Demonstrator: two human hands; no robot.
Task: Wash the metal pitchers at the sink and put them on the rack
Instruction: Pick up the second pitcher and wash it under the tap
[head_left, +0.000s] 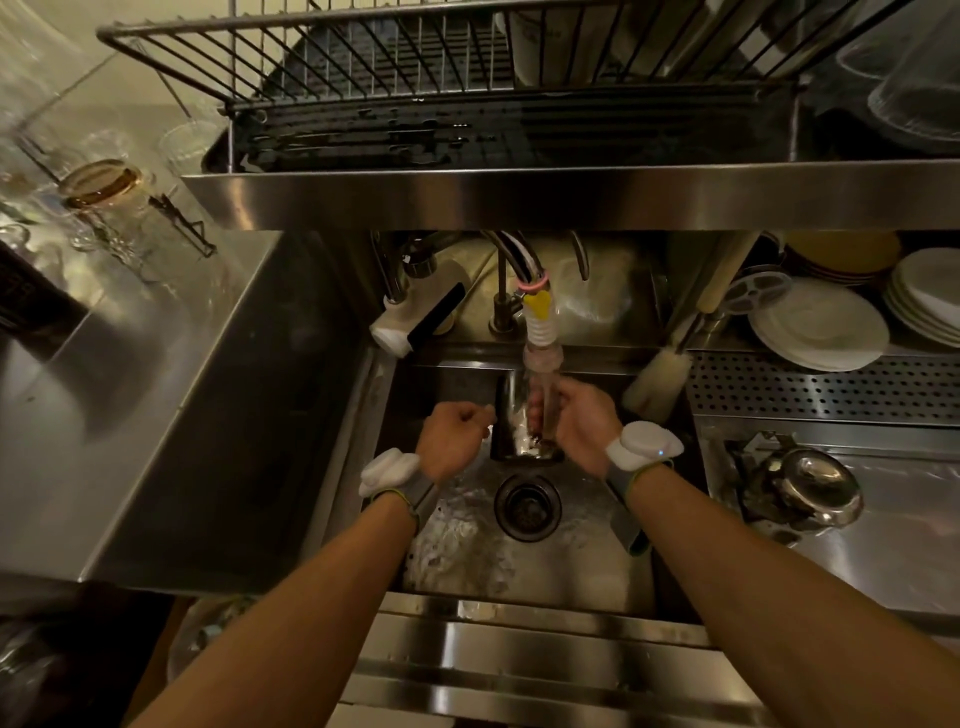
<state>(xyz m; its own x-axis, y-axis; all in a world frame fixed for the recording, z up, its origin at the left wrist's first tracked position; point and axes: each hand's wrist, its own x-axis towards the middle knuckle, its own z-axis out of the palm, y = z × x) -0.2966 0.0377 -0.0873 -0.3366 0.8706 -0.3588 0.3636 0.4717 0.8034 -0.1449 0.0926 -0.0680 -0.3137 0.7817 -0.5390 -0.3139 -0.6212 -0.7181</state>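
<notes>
A shiny metal pitcher (514, 426) is held in the sink (571, 571), directly under the tap nozzle (542, 338), with water running into it. My left hand (452, 439) is closed on the pitcher's left side, apparently at its handle. My right hand (582, 426) wraps around the pitcher's right side, fingers partly inside the rim. A second metal pitcher (810, 486) lies on its side on the counter to the right of the sink. The wire rack (363, 67) hangs above, at the top of the view.
A drain (527, 506) sits just below the pitcher, with water pooled around it. A bottle brush (657, 379) leans at the sink's right rim. White plates (815, 327) are stacked at the right. Glassware (101, 182) crowds the left counter.
</notes>
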